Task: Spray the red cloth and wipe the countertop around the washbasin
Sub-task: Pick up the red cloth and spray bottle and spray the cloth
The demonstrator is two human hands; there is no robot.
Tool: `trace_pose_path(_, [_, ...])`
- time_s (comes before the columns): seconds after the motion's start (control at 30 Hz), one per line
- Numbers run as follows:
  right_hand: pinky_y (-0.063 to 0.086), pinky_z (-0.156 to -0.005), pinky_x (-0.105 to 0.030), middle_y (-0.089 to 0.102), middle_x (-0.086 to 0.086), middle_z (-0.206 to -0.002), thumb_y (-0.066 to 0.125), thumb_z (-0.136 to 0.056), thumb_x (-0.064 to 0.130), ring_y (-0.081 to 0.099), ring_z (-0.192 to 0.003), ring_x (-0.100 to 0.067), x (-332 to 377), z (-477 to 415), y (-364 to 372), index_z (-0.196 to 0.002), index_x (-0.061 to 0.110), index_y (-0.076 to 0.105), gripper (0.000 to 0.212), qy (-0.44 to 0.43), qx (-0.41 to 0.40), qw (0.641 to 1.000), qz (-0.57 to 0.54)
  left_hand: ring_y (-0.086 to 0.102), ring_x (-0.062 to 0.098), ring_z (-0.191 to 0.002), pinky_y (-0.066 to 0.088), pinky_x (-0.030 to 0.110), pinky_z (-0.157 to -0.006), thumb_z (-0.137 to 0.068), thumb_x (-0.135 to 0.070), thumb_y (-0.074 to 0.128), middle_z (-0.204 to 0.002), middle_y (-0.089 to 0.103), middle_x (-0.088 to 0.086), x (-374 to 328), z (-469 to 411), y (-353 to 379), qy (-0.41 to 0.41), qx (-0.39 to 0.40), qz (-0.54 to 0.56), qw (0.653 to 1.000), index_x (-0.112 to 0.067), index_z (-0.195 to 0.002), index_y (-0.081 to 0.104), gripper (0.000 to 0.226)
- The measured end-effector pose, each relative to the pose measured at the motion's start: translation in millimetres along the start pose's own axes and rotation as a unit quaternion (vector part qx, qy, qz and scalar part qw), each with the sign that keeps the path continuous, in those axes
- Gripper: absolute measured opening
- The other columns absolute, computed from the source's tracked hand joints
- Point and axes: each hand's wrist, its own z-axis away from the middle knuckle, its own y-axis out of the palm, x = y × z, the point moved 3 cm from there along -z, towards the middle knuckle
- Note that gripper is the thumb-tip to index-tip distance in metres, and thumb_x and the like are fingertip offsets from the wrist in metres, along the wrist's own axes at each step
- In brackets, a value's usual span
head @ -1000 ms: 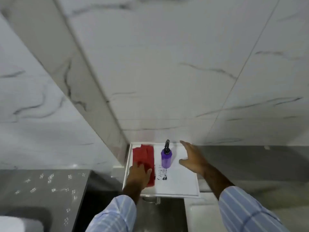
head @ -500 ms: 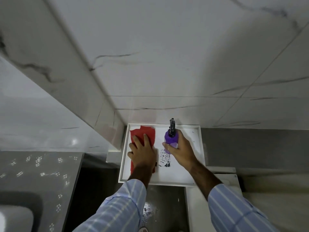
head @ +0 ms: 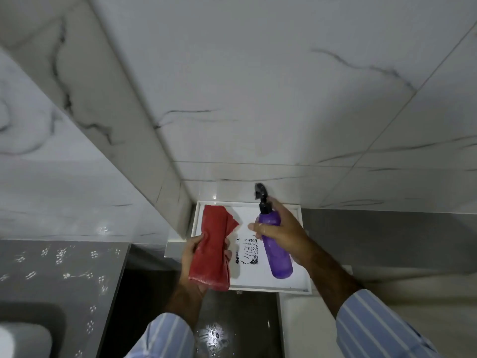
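Note:
My left hand (head: pixel 192 264) grips the folded red cloth (head: pixel 213 245) and holds it up above the left side of the white tray (head: pixel 305 285). My right hand (head: pixel 286 235) is closed around a purple spray bottle (head: pixel 276 250) with a black nozzle at its top. The bottle is lifted off the tray and tilted, its nozzle toward the wall. Cloth and bottle are a short gap apart. A black printed patch shows on the tray floor between them.
Marble-tiled walls (head: pixel 258 99) meet in a corner behind the tray. A grey speckled countertop (head: pixel 59 270) lies at the left, with a washbasin edge (head: pixel 23 337) in the bottom left corner. A dark wet floor (head: pixel 214 332) shows below the tray.
Both hands closed on their objects and lifted them off the tray: the left raised the red cloth, the right raised and tilted the purple bottle. The camera moved nearer.

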Motion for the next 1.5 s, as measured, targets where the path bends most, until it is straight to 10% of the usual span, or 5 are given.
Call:
trace_pose_path(0.1, [0.065, -0.073, -0.038, 0.077, -0.006, -0.104, 0.089, -0.076, 0.015, 0.076, -0.073, -0.022, 12.5, 19.7, 15.6, -0.134, 0.041, 0.06, 0.07, 0.036, 0.066, 0.996, 0.048, 0.071, 0.035, -0.107, 0.055, 0.048, -0.104, -0.094, -0.045, 0.059, -0.126, 0.07, 0.021, 8.9, 12.0, 14.3, -0.003, 0.035, 0.085, 0.996, 0.003, -0.141, 0.063, 0.067])
trace_pose_path(0.27, [0.061, -0.066, -0.033, 0.076, -0.008, -0.086, 0.089, -0.077, 0.026, 0.071, -0.068, -0.022, 33.3, 56.4, 39.9, -0.12, 0.019, 0.069, 0.048, 0.131, 0.129, 0.983, 0.011, 0.076, 0.037, -0.079, 0.065, 0.045, -0.075, -0.091, -0.048, 0.062, -0.098, 0.077, 0.021, 2.0, 22.0, 27.4, 0.035, -0.033, 0.055, 0.997, -0.002, -0.135, 0.066, 0.064])
trace_pose_path(0.57, [0.063, -0.069, -0.036, 0.076, -0.01, -0.089, 0.094, -0.069, 0.04, 0.073, -0.072, -0.023, 56.5, 80.2, 50.1, -0.118, 0.011, 0.068, 0.063, 0.222, 0.15, 0.963, -0.016, 0.066, 0.041, -0.105, 0.03, 0.055, -0.125, -0.091, -0.048, 0.064, -0.123, 0.066, 0.022, -1.7, 33.6, 45.2, 0.041, -0.038, 0.05, 0.997, -0.003, -0.153, 0.054, 0.078])
trace_pose_path(0.8, [0.063, -0.065, -0.034, 0.077, -0.009, -0.083, 0.095, -0.064, 0.037, 0.073, -0.066, -0.02, 64.9, 75.1, 49.4, -0.109, 0.009, 0.071, 0.058, 0.242, 0.158, 0.957, 0.0, 0.07, 0.038, -0.095, 0.055, 0.048, -0.092, -0.093, -0.049, 0.06, -0.11, 0.074, 0.021, -2.2, 46.2, 55.4, 0.045, -0.046, 0.043, 0.997, -0.003, -0.148, 0.059, 0.071])
trace_pose_path(1.5, [0.066, -0.071, -0.037, 0.08, -0.008, -0.089, 0.095, -0.068, 0.041, 0.075, -0.072, -0.022, 64.6, 62.3, 63.5, -0.117, 0.023, 0.068, 0.058, 0.127, 0.115, 0.985, 0.001, 0.074, 0.036, -0.082, 0.063, 0.043, -0.078, -0.082, -0.046, 0.067, -0.098, 0.077, 0.021, -11.5, 60.9, 55.1, 0.075, -0.054, 0.03, 0.995, -0.004, -0.126, 0.068, 0.062])
